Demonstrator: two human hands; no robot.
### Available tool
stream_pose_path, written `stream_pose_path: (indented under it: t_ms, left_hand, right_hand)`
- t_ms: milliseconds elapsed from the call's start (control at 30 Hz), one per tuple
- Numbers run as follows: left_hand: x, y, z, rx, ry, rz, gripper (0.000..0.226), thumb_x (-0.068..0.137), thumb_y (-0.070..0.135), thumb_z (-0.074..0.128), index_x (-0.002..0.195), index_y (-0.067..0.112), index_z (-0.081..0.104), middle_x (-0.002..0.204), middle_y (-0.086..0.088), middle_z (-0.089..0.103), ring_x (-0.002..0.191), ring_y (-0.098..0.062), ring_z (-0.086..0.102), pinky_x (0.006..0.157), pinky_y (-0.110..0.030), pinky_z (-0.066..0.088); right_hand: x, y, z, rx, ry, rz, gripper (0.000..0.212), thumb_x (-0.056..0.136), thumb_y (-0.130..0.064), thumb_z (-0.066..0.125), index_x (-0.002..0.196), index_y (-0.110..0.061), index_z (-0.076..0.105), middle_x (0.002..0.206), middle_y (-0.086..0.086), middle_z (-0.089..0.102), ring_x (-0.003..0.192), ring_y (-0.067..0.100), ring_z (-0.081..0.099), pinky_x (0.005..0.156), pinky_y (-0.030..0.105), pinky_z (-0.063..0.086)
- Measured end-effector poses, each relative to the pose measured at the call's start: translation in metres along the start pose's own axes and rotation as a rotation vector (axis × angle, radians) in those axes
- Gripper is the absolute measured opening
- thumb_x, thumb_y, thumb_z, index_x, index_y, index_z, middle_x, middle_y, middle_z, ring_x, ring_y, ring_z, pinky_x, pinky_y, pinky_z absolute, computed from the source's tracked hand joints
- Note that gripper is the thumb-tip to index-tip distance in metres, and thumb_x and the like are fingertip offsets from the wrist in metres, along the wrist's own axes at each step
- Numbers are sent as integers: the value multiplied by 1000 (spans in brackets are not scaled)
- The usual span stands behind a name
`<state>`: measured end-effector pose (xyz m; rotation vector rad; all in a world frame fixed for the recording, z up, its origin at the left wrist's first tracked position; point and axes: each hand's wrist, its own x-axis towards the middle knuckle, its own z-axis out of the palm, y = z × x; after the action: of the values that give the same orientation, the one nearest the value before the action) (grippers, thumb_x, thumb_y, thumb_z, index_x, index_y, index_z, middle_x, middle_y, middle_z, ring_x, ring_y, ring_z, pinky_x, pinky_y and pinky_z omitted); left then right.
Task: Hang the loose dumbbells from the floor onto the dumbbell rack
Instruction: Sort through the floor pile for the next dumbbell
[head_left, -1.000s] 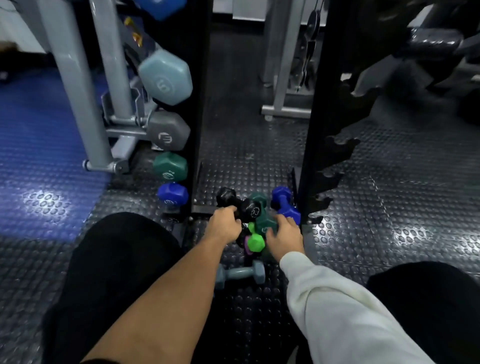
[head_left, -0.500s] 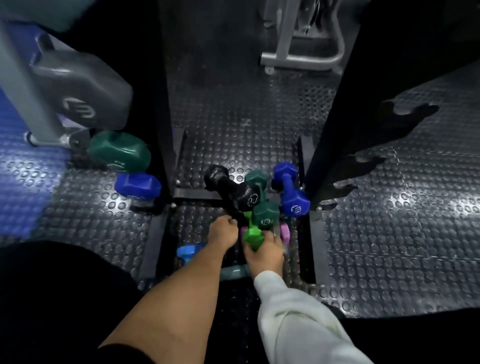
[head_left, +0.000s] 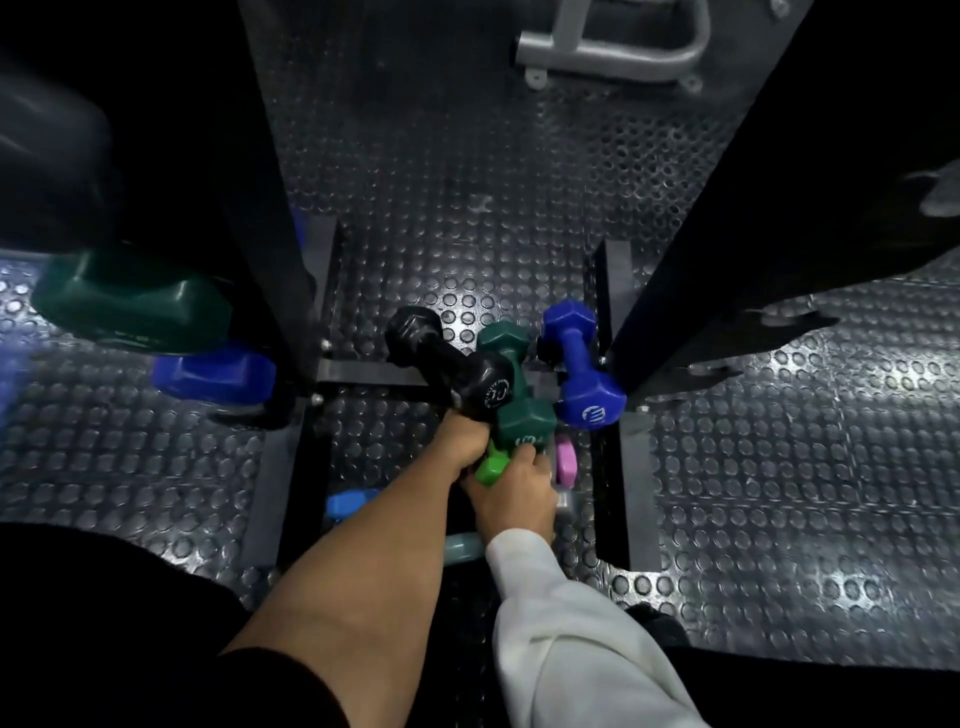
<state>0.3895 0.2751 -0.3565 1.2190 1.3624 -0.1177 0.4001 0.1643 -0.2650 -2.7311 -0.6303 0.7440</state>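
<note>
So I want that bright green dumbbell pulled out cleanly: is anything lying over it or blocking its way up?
Yes. The dark green dumbbell lies over its far end, and the black dumbbell leans across that one. Both hands are on the bright green dumbbell; their exact grip is hidden.

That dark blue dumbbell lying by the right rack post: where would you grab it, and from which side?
Grip the dark blue dumbbell by its thin middle bar, reaching down from above. The bar lies clear between two fat hex heads, while the rack post crowds its right side and the dark green dumbbell its left.
</note>
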Motion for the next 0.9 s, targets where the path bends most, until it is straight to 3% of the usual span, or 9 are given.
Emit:
stream_pose_path:
  t_ms: [67,167,267,433,533,600,667,800,900]
  left_hand:
    - [-4,4,-1,-28,-1,1,43,80,30,66,116,8,73,111,-12,75,92,-21,71,75,-28,56]
    - [-7,7,-2,-43,-5,19,23,92,18,66,110,8,75,101,-8,74,80,-16,65,61,-23,49]
    - [-5,4,-2,-61,2,-3,20,91,23,68,103,8,76,97,-10,77,74,-18,67,59,-24,51]
    - [-2,6,-6,-56,32,38,30,76,24,75,105,15,75,101,-9,77,85,-20,72,68,-27,57]
    - [-2,14,-14,84,102,140,50,76,22,73,125,20,65,119,-11,61,106,-25,65,93,-32,56]
    - [-8,16,-25,224,121,135,48,83,22,71,130,20,64,124,-13,45,114,-28,53,106,-31,47]
    - [-14,6,-37,279,125,90,38,85,27,72,122,19,70,121,-12,42,115,-28,51,109,-29,45]
    - [-23,-19,-50,222,223,64,37,67,51,77,93,24,76,106,-11,66,105,-28,66,96,-38,58]
    - [-47,-23,-56,189,296,81,30,79,43,82,99,22,73,111,-12,67,97,-27,67,93,-39,58]
  right_hand:
    - [2,0,-1,-29,0,-2,60,80,-45,73,124,-10,50,124,10,57,102,35,65,84,38,51]
    - [4,0,-1,3,12,10,55,79,-41,72,121,-10,53,120,10,59,100,35,66,83,37,51]
    - [3,1,1,55,25,4,55,77,-42,74,117,-10,54,117,10,61,98,35,66,81,38,51]
    - [1,8,-2,92,1,-9,53,75,-40,74,117,-14,56,116,6,63,98,32,66,81,34,50]
    - [1,12,-7,98,-47,-19,56,68,-41,76,116,-16,57,113,4,64,99,30,65,82,33,49]
    - [0,14,-9,85,-76,-34,55,66,-41,76,112,-17,59,110,3,64,98,30,65,81,32,49]
    - [-3,16,-11,74,-103,-43,53,65,-39,77,111,-18,60,108,4,64,98,30,65,81,32,50]
    - [-9,15,-14,83,-159,-39,55,66,-36,79,115,-21,59,108,6,66,100,31,66,86,35,55]
    - [-13,13,-18,111,-187,-46,53,71,-28,80,120,-21,60,111,9,67,104,32,66,91,36,55]
